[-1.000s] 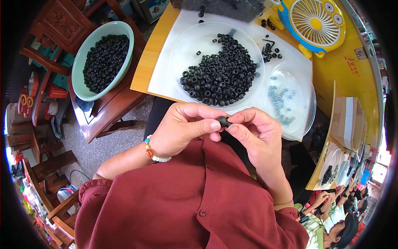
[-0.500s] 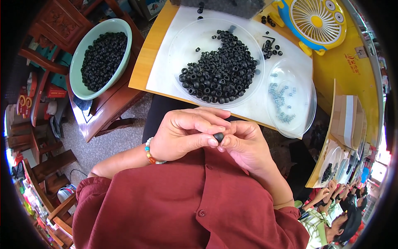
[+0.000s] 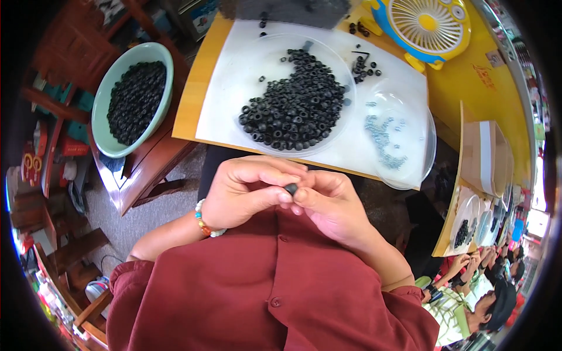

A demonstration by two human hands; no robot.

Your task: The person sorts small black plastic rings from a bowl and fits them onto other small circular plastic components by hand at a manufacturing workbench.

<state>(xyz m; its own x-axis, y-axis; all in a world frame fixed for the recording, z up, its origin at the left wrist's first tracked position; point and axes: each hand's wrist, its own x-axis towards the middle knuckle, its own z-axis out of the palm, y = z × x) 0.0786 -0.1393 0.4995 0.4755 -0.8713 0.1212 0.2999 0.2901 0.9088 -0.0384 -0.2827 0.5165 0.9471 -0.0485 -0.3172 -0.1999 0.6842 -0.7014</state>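
A small rounded black piece (image 3: 291, 188) is pinched between both hands above my lap. The thumb and fingertips of my left hand (image 3: 246, 190) close on it from the left. My right hand (image 3: 331, 205) grips it from the other side, its thumb against the piece. Fingertips hide part of it. Beyond the hands, a round clear plate (image 3: 249, 64) carries a heap of small black hollow pieces (image 3: 298, 102). To its right, another clear plate (image 3: 432, 143) holds tiny transparent bluish pieces (image 3: 383, 143).
A pale green bowl (image 3: 100, 88) full of black pieces stands on a wooden seat at left. A hex key (image 3: 361, 54) lies near loose black pieces. A yellow-blue fan (image 3: 427, 26) and grey plastic bag (image 3: 287, 11) stand farther back. Another person (image 3: 462, 310) sits at right.
The view has shifted slightly, so the table and plates sit farther left. Both hands keep the black piece pinched between them, and it appears slightly turned.
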